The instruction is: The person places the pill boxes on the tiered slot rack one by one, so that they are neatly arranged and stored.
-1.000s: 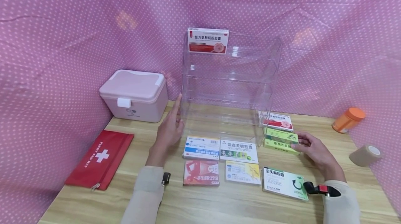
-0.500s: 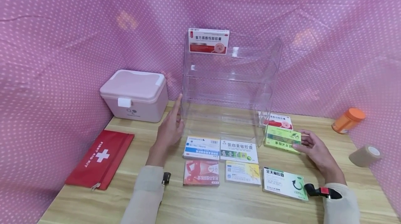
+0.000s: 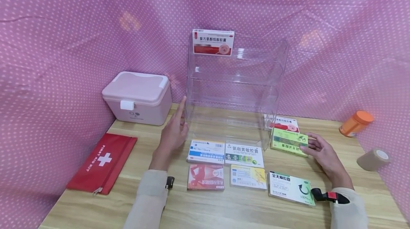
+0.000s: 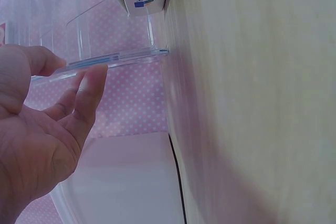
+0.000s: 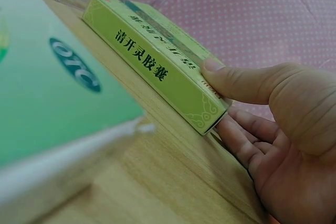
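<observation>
My left hand pinches the left side panel of a clear tiered display rack, with the thumb on one face and the fingers on the other in the left wrist view. A yellow-green medicine box lies by the rack's right front corner. My right hand holds its right end; in the right wrist view the thumb presses on top and the fingers curl at the end and underside. A red-and-white medicine box stands on the rack's top tier, at the left.
Another red-and-white box lies behind the green one. Several medicine boxes, including a pink one and a white-green one, lie in front. A pink lidded case, a red first aid pouch, an orange bottle and a tan roll stand around.
Held by my right hand, the yellow-green box has moved slightly right and now shows one broad top face. My left hand has stayed at the rack.
</observation>
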A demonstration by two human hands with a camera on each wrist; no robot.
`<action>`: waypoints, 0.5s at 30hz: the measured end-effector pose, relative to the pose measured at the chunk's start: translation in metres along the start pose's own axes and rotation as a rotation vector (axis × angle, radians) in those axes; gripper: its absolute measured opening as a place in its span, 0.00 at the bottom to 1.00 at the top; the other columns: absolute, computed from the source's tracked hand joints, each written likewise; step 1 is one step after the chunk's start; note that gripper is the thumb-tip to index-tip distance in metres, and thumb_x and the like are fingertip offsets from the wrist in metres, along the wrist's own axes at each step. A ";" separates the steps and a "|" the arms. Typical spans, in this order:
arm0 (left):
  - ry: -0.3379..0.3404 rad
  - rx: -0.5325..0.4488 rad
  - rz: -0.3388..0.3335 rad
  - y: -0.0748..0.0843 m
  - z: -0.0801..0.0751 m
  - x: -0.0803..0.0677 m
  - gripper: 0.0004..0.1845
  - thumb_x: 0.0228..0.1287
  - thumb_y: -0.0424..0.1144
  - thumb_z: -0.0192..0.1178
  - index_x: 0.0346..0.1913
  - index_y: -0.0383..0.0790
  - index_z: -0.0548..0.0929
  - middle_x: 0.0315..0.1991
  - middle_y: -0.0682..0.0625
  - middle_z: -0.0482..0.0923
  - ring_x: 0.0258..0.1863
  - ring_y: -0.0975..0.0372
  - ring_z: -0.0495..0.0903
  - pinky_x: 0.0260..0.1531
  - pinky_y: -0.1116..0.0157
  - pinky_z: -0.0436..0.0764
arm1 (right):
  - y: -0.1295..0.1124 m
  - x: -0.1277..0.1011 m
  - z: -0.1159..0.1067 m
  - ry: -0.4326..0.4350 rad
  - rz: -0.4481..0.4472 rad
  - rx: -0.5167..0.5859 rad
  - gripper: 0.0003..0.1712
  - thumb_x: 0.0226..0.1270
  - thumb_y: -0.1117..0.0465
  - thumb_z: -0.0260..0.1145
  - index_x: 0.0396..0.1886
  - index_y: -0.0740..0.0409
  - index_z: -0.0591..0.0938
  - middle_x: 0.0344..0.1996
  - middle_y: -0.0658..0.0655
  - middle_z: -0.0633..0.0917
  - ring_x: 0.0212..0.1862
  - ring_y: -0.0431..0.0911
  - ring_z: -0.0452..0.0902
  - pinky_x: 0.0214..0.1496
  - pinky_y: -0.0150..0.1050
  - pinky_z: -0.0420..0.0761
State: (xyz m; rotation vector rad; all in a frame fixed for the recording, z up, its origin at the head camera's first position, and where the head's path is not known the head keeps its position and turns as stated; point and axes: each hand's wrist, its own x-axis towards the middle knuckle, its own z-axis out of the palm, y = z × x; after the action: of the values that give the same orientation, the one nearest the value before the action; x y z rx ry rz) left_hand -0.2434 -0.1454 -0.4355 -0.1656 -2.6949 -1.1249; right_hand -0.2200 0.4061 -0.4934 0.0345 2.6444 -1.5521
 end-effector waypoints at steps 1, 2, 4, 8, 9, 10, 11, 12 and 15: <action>0.000 0.000 0.001 0.000 0.000 0.000 0.59 0.75 0.30 0.58 0.83 0.86 0.32 0.72 0.40 0.75 0.57 0.45 0.86 0.52 0.41 0.89 | 0.000 0.000 0.000 0.002 0.009 -0.006 0.44 0.77 0.50 0.71 0.83 0.60 0.62 0.47 0.27 0.79 0.50 0.24 0.76 0.49 0.19 0.77; 0.000 -0.002 0.002 0.000 0.000 0.000 0.59 0.75 0.30 0.58 0.83 0.86 0.32 0.72 0.40 0.75 0.57 0.45 0.86 0.52 0.41 0.89 | 0.000 0.000 0.000 0.002 0.019 -0.013 0.45 0.77 0.49 0.71 0.84 0.60 0.62 0.47 0.27 0.79 0.50 0.23 0.75 0.49 0.19 0.77; 0.000 -0.004 -0.002 -0.001 0.000 0.000 0.60 0.74 0.30 0.59 0.83 0.87 0.32 0.73 0.40 0.75 0.57 0.45 0.86 0.52 0.41 0.89 | 0.000 0.000 0.000 0.003 0.039 -0.026 0.47 0.77 0.48 0.70 0.85 0.59 0.60 0.48 0.27 0.78 0.50 0.23 0.74 0.49 0.19 0.75; 0.001 -0.007 -0.008 -0.001 0.001 0.001 0.60 0.74 0.29 0.59 0.82 0.88 0.32 0.75 0.41 0.74 0.58 0.46 0.85 0.52 0.41 0.89 | 0.000 0.001 0.000 0.000 0.057 -0.035 0.48 0.78 0.47 0.69 0.86 0.58 0.59 0.50 0.28 0.77 0.51 0.23 0.74 0.49 0.19 0.75; 0.000 -0.007 -0.008 -0.001 0.001 0.001 0.60 0.74 0.29 0.59 0.82 0.88 0.32 0.75 0.41 0.73 0.58 0.46 0.85 0.52 0.41 0.89 | 0.000 0.001 0.000 -0.001 0.059 -0.036 0.48 0.78 0.47 0.69 0.86 0.58 0.59 0.50 0.28 0.77 0.51 0.22 0.73 0.49 0.19 0.75; 0.000 -0.007 -0.007 -0.001 0.001 0.001 0.60 0.74 0.29 0.59 0.82 0.88 0.32 0.76 0.41 0.73 0.58 0.45 0.85 0.52 0.41 0.89 | 0.000 0.001 0.000 -0.001 0.059 -0.035 0.48 0.78 0.47 0.69 0.86 0.58 0.58 0.50 0.28 0.77 0.51 0.22 0.73 0.49 0.19 0.75; 0.001 -0.007 -0.006 -0.001 0.001 0.001 0.60 0.74 0.29 0.59 0.82 0.88 0.32 0.76 0.41 0.73 0.58 0.45 0.85 0.52 0.41 0.89 | 0.000 0.001 0.000 -0.001 0.058 -0.034 0.48 0.78 0.47 0.69 0.86 0.58 0.58 0.50 0.28 0.77 0.51 0.22 0.73 0.49 0.19 0.75; 0.001 -0.007 -0.005 -0.001 0.001 0.001 0.60 0.74 0.29 0.59 0.82 0.88 0.32 0.75 0.41 0.73 0.58 0.45 0.85 0.52 0.41 0.89 | 0.000 0.001 0.000 -0.001 0.057 -0.032 0.48 0.78 0.47 0.69 0.86 0.58 0.58 0.50 0.28 0.77 0.51 0.22 0.73 0.49 0.18 0.75; 0.002 -0.006 0.000 -0.001 0.001 0.001 0.60 0.73 0.29 0.59 0.83 0.87 0.32 0.74 0.41 0.74 0.57 0.46 0.86 0.50 0.41 0.90 | -0.001 0.000 0.001 0.003 0.051 -0.028 0.48 0.78 0.47 0.70 0.86 0.58 0.59 0.49 0.28 0.77 0.51 0.22 0.74 0.49 0.18 0.76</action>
State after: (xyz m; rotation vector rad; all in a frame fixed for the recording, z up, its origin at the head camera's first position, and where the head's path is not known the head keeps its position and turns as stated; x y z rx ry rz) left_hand -0.2450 -0.1458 -0.4363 -0.1649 -2.6898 -1.1320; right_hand -0.2198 0.4050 -0.4932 0.1022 2.6453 -1.5005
